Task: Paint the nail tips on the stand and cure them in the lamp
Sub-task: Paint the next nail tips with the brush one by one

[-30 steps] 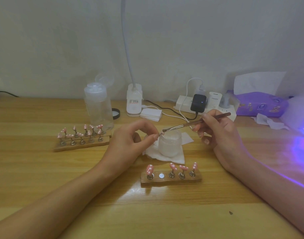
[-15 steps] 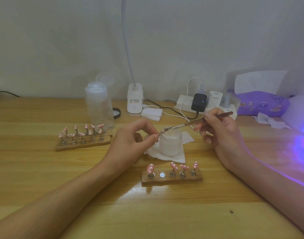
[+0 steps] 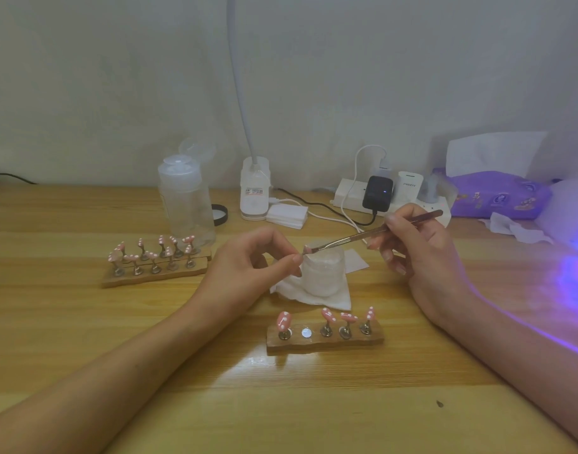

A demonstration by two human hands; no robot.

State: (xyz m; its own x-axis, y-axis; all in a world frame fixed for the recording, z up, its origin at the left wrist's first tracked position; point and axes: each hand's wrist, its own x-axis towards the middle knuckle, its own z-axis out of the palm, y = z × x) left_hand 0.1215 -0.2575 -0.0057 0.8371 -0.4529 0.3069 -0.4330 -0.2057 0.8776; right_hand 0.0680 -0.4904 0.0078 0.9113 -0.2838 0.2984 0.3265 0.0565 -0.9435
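Left stand: a wooden strip carrying pink nail tips with white dots on metal pegs, just in front of a clear bottle.

Left hand: thumb and forefinger pinch a single pink nail tip, raised over a frosted jar that sits on a white tissue.

Brush: thin, metal-handled. Its point meets the held tip.

Near stand, in front of the jar: four pink tips on pegs. The second seat from the left is bare and shows a round metal disc.

Right hand: fingers curled round the brush handle, pen-style.

Lamp: at the far right edge, casting a violet glow on the table.

Step, as judged: detail painting on one tip, probably the one belonging to the bare seat. The next move calls for a steady lift of the brush, then reseating the tip without smearing wet paint, before anything goes to the lamp.

Not resolved: any peg under the held tip is hidden by the fingers. The bristles and paint colour are too small to tell, and the jar contents are unclear. The lamp is cut off by the frame, so its opening is out of view.
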